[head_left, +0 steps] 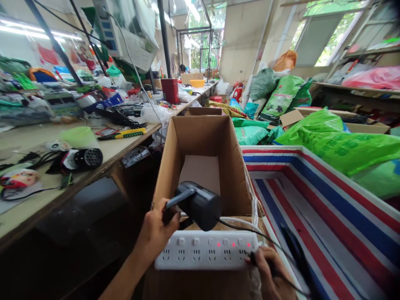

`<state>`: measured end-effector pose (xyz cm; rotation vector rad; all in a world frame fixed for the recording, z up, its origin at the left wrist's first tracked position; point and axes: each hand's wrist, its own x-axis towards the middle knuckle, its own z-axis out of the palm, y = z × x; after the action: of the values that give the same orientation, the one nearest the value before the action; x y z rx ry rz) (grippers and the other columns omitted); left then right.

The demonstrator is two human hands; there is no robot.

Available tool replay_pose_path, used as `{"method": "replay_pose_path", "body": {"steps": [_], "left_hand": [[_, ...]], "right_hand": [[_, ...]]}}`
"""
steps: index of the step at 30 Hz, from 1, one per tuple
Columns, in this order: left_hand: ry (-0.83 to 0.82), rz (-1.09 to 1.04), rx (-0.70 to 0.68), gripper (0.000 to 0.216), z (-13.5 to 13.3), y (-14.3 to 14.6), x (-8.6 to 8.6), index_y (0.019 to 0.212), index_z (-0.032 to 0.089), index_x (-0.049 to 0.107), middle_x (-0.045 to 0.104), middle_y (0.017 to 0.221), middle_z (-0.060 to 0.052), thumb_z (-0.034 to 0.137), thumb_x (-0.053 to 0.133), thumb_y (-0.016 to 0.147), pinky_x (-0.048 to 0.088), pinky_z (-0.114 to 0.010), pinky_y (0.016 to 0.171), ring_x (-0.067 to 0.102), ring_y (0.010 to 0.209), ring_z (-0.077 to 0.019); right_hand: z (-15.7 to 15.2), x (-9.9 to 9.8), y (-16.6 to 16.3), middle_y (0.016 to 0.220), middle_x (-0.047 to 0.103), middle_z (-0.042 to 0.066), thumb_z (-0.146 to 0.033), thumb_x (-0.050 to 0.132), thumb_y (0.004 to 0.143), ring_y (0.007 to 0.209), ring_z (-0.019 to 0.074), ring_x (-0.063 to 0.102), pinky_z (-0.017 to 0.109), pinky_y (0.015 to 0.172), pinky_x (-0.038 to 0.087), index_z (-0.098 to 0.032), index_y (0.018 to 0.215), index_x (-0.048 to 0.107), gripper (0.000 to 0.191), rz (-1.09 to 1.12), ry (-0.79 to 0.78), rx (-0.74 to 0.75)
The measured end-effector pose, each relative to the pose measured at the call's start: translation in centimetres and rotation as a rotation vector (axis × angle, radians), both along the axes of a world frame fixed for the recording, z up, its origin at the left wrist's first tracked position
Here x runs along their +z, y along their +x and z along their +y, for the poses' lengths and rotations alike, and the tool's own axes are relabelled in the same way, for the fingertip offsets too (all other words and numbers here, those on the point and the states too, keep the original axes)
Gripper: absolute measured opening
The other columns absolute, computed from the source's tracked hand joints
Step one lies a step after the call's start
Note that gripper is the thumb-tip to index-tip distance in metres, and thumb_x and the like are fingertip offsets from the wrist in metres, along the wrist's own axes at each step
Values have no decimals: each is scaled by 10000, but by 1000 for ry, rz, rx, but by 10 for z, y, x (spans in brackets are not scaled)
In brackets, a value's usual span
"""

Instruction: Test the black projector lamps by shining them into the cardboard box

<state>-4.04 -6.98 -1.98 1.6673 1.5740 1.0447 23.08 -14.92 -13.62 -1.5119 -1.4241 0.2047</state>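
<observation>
My left hand [161, 227] is closed around the grey handle of a black cylindrical corded device [200, 204], whose exact kind I cannot make out. It hangs over the near edge of an open cardboard box [200, 125]. Below it, a white power strip [206, 250] lies on cardboard, with several sockets and three red lights lit on the right. My right hand [271, 273] grips a black plug [254, 259] at the strip's rightmost socket. Whether its prongs are in the socket I cannot tell. A black cord [250, 230] runs from the device towards the right.
On the left workbench [115, 156] lie a black-ended corded device [84, 158], a yellow cutter knife [131, 133] and loose cables. A red-white-blue striped sheet [300, 196] lines a container at right. Bright green bags [343, 141] lie behind it.
</observation>
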Motion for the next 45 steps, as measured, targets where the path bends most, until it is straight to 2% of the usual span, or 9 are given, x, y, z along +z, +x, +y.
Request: {"method": "replay_pose_path", "body": {"steps": [3, 6, 9, 14, 21, 28, 34, 39, 45], "left_hand": [[170, 271, 0, 91, -12, 11, -11, 774, 181, 545, 561, 562, 30, 269, 552, 755, 396, -191, 494, 553, 513, -114], [389, 392, -82, 41, -24, 18, -15, 795, 176, 528, 572, 574, 27, 206, 535, 768, 416, -190, 497, 573, 511, -114], [549, 481, -219, 71, -38, 23, -13, 811, 176, 514, 598, 626, 8, 125, 503, 764, 466, -223, 546, 595, 557, -136], [696, 622, -399, 195, -64, 35, -17, 943, 172, 511, 649, 835, -89, 135, 469, 756, 534, -362, 565, 628, 681, -245], [777, 573, -410, 218, -76, 41, -8, 1001, 159, 484, 672, 914, -76, 144, 330, 848, 563, -331, 657, 649, 788, -204], [510, 274, -463, 203, -69, 36, -17, 960, 192, 505, 659, 812, -16, 133, 544, 770, 531, -300, 641, 634, 713, -180], [-157, -111, -384, 554, -64, 35, -25, 1111, 208, 477, 589, 1037, -68, 320, 734, 633, 501, -390, 828, 585, 942, -221], [-319, -493, -651, 995, -61, 29, -25, 1325, 293, 260, 289, 1425, -77, 420, 821, 514, 243, -452, 1116, 259, 1325, -264], [-382, -955, -910, 842, -61, 38, -16, 1304, 247, 363, 318, 1417, -111, 318, 797, 587, 241, -447, 1109, 290, 1310, -306]], "right_hand": [[-4, 15, -2, 758, 574, 27, -375, 507, 840, 732, 116, 565, 159, 624, 485, -172, 654, 516, 276, 275, -164, 123], [-11, 29, -7, 1041, 600, 58, -405, 531, 826, 923, 139, 579, 177, 753, 495, -214, 922, 570, 218, 435, -307, 279], [-19, 41, -15, 1268, 493, 90, -459, 502, 833, 818, 109, 591, 212, 724, 513, -305, 1294, 333, 515, 613, -379, 305], [-35, 57, -31, 1273, 477, 125, -639, 661, 598, 1054, 238, 545, 331, 868, 496, -265, 1354, 194, 964, 721, -380, 437], [-58, 56, -39, 1240, 505, 99, -508, 719, 575, 1145, 267, 480, 376, 958, 437, -234, 1281, 301, 865, 620, -392, 221], [-65, 66, -45, 1206, 521, 98, -462, 763, 529, 1122, 299, 485, 491, 989, 379, -239, 1241, 362, 847, 576, -389, 127], [-64, 81, -52, 1154, 541, 95, -466, 787, 491, 1068, 282, 505, 473, 954, 390, -220, 1188, 413, 829, 583, -389, 44], [-70, 78, -48, 979, 592, 57, -533, 698, 583, 820, 202, 560, 323, 676, 485, -219, 1156, 459, 696, 813, -480, 135], [-86, 51, -45, 885, 619, -7, -142, 826, 428, 802, 135, 536, 211, 677, 499, -273, 903, 603, 541, 1102, -398, 131]]}}
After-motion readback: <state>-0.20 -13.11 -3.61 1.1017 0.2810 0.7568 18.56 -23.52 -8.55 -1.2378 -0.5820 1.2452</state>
